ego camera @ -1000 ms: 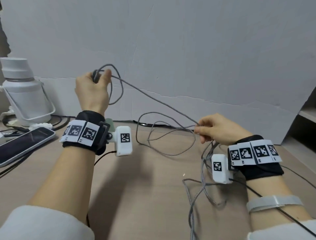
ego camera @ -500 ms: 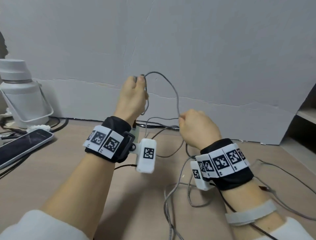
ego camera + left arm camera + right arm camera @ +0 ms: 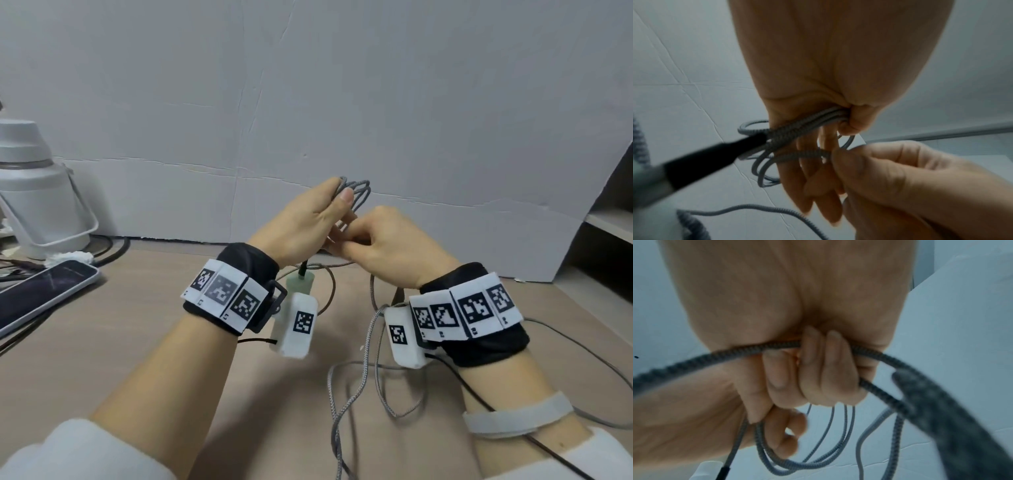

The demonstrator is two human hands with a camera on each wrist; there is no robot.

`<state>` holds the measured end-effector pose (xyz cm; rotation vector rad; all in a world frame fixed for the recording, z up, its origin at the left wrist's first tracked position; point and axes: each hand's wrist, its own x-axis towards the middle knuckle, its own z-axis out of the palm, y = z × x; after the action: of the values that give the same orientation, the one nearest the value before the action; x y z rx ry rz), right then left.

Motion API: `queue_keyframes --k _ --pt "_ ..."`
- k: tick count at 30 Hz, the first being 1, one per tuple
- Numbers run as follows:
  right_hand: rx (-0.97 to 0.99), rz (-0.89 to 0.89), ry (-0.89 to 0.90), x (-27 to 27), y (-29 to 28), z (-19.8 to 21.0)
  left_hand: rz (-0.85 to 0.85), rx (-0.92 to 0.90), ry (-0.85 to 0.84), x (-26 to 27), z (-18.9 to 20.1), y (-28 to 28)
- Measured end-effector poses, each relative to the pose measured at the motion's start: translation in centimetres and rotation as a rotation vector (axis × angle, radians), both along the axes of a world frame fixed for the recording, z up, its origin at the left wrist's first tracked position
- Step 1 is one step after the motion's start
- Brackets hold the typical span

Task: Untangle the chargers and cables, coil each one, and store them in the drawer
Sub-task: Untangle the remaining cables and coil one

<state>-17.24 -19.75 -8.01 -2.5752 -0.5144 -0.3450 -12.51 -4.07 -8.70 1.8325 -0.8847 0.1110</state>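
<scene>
A grey braided cable (image 3: 360, 190) is gathered in several loops in my left hand (image 3: 337, 202), raised above the table's middle. In the left wrist view the thumb clamps those loops (image 3: 807, 121) against the palm, and a black connector sleeve (image 3: 715, 155) sticks out to the left. My right hand (image 3: 346, 241) is right beside the left, its fingers curled round the same cable (image 3: 777, 346). The cable's slack (image 3: 342, 407) trails down onto the table between my forearms. A pale green plug (image 3: 301, 283) hangs below my left hand.
A phone (image 3: 44, 291) lies at the left edge beside a white jug (image 3: 37, 195) and dark cords. A thin grey cable (image 3: 582, 356) runs along the table at the right. A shelf unit (image 3: 609, 222) stands at the far right, and a white wall is close behind.
My hands have come together: the left moved right and lower, the right rose to meet it. The long stretch of cable between them is now gathered as loops in my left hand.
</scene>
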Motion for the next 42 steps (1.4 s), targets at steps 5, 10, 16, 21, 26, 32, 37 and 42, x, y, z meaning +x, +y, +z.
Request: queue_keyframes --k 5,10,16,21,26,32,37,42 --pt "0.199 -0.030 -0.114 -0.1 0.3 0.3 0.095 0.064 -0.102 -0.1 0.3 -0.2" --pt "0.242 -0.073 -0.035 0.1 -0.2 0.4 0.214 0.161 -0.249 0.4 0.4 0.4" --pt "0.109 -0.093 0.308 0.7 -2.4 -1.1 0.054 0.262 -0.183 0.4 1.1 0.2" --pt "0.036 -0.246 0.317 1.5 -5.4 -1.9 0.216 0.090 -0.212 3.5 3.4 -0.6" --pt "0.141 -0.227 0.232 1.5 -6.6 -1.6 0.470 -0.133 -0.201 7.2 5.0 -1.6" --pt "0.252 -0.270 -0.012 1.6 -8.3 -1.3 0.672 -0.197 -0.137 10.1 6.2 -2.1" --pt "0.221 -0.281 -0.088 1.3 -9.2 -1.5 0.708 -0.233 -0.081 10.9 6.6 -2.6" --pt "0.257 -0.245 -0.247 0.6 -11.0 -1.2 0.824 -0.265 0.033 12.1 6.9 0.0"
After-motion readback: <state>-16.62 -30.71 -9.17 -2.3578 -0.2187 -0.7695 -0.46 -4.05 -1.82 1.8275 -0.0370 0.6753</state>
